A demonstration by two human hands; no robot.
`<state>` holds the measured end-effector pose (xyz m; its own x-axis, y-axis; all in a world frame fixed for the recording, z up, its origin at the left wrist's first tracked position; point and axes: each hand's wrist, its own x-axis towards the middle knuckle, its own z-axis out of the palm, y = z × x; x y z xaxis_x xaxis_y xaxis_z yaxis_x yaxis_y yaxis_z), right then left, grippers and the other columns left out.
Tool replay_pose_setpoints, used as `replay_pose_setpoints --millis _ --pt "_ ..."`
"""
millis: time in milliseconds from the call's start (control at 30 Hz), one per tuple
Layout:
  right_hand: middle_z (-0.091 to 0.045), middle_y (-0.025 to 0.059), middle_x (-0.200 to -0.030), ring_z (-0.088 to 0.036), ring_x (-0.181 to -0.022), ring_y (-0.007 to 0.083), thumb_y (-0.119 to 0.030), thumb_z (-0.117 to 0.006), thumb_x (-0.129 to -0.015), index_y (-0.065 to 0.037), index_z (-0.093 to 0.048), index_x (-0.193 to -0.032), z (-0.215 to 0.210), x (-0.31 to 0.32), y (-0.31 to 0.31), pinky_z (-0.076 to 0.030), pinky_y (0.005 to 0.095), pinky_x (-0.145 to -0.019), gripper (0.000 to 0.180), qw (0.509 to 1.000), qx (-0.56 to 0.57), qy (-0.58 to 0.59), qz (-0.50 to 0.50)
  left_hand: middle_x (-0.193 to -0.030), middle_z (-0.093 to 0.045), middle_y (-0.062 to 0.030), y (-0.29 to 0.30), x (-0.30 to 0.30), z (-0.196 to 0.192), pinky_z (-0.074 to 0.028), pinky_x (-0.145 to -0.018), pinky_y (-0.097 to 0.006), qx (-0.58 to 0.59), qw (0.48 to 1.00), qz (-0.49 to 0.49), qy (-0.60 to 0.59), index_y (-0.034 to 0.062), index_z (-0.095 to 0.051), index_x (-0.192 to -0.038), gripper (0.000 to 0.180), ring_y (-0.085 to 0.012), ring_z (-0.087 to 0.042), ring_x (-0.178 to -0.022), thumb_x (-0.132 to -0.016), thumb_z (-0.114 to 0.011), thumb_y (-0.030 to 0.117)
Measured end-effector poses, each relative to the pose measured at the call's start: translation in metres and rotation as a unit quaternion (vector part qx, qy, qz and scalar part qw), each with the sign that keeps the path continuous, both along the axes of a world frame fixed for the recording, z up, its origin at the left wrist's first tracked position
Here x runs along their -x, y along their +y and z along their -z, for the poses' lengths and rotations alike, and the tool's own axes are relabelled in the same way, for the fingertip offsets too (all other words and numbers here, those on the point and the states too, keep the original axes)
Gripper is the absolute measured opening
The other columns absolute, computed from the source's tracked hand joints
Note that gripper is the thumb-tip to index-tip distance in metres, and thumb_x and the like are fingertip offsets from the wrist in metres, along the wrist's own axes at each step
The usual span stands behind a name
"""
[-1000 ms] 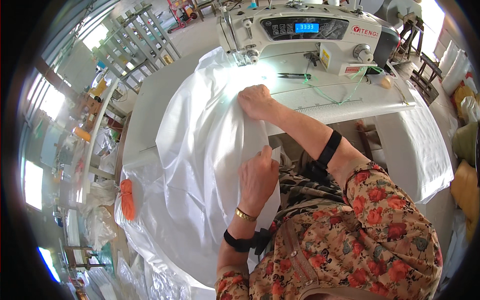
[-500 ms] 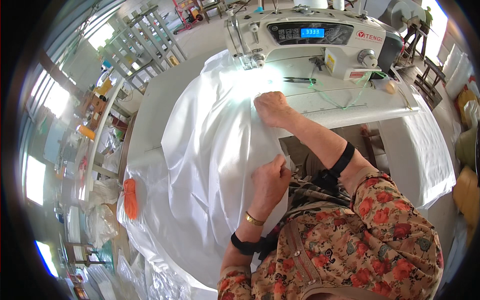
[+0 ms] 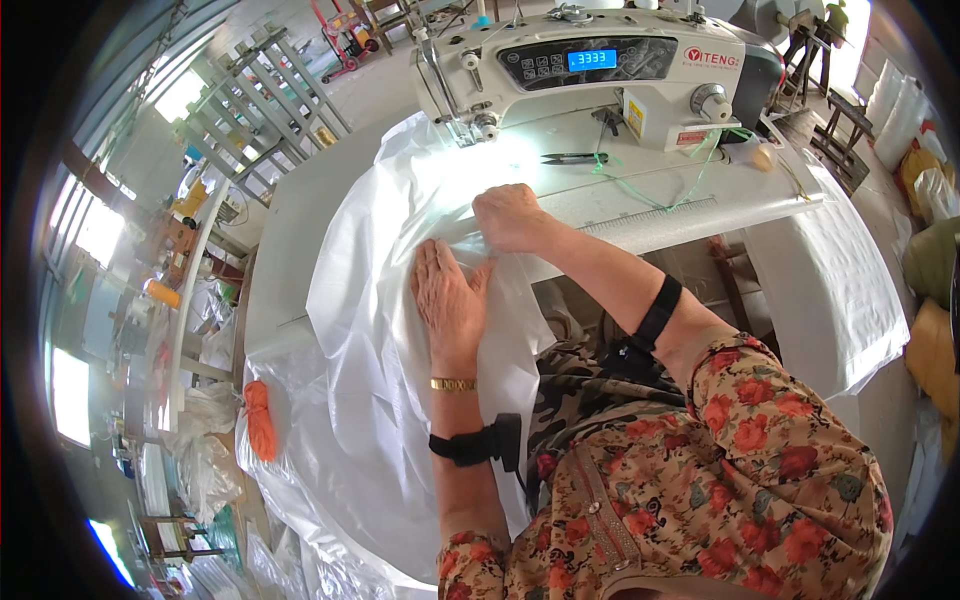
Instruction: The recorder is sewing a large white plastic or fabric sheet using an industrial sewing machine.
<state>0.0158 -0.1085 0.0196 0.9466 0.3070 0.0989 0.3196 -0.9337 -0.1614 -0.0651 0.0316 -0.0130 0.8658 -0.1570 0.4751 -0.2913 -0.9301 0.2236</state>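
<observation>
A white sheet of thin, glossy material runs from under the lit needle area of a sewing machine down over the front of the table. My left hand lies flat on it with fingers stretched out and the thumb apart. Close to the needle, my right hand is closed on the sheet's right edge, knuckles up. Glare from the lamp hides the needle and the presser foot.
Black thread snips and a green cord lie on the table right of the needle. An orange bundle of cord rests on plastic at the left. Another white sheet hangs at the right, and a rack stands behind.
My left hand has moved forward up the sheet and gone from a closed grip to flat. My right hand stays closed near the needle. The whole view has shifted slightly.
</observation>
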Motion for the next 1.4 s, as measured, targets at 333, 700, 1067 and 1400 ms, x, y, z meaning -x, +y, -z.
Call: replay_pose_setpoints --millis 333,700,1067,1400 --pt "-0.071 0.0112 -0.090 -0.068 -0.090 0.0253 -0.006 -0.066 -0.068 -0.007 -0.072 -0.086 -0.004 -0.017 0.003 -0.053 0.0367 -0.071 0.019 1.000 -0.003 -0.010 0.001 -0.138 -0.042 -0.0270 -0.007 -0.020 -0.010 -0.025 -0.112 -0.045 -0.038 0.998 -0.012 0.045 -0.0091 -0.044 -0.130 0.078 -0.0371 -0.035 -0.133 -0.085 -0.060 0.052" --pt "-0.067 0.0206 -0.088 -0.065 -0.083 0.0358 -0.020 -0.055 -0.088 0.001 -0.060 -0.102 0.038 0.038 -0.047 -0.051 0.0434 -0.073 0.026 0.979 -0.162 -0.120 0.031 -0.141 -0.042 -0.0217 -0.013 0.127 0.029 -0.031 -0.106 -0.049 0.182 0.965 0.187 0.010 -0.0004 -0.043 -0.135 0.059 -0.0368 -0.038 -0.131 -0.085 -0.067 0.022" --pt "-0.061 0.0044 -0.101 -0.057 -0.091 0.0112 -0.025 -0.066 -0.088 -0.004 -0.052 -0.124 0.124 0.164 -0.045 -0.047 0.0290 -0.080 0.044 0.735 -0.622 0.251 -0.099 -0.096 -0.059 -0.0118 0.053 0.243 0.131 -0.048 -0.081 -0.040 0.058 0.994 -0.072 0.051 -0.0004 -0.058 -0.104 0.022 -0.0286 -0.057 -0.090 -0.085 -0.064 0.009" --pt "-0.064 0.0027 -0.092 -0.059 -0.075 0.0083 -0.019 -0.058 -0.095 0.001 -0.060 -0.112 0.100 0.161 -0.046 -0.050 0.0236 -0.071 0.026 0.663 -0.696 0.271 -0.052 -0.086 -0.051 -0.0079 0.094 0.277 0.001 -0.040 -0.078 -0.022 0.758 0.648 0.006 0.076 -0.0014 -0.053 -0.082 0.017 -0.0126 -0.048 -0.080 -0.073 -0.041 -0.008"
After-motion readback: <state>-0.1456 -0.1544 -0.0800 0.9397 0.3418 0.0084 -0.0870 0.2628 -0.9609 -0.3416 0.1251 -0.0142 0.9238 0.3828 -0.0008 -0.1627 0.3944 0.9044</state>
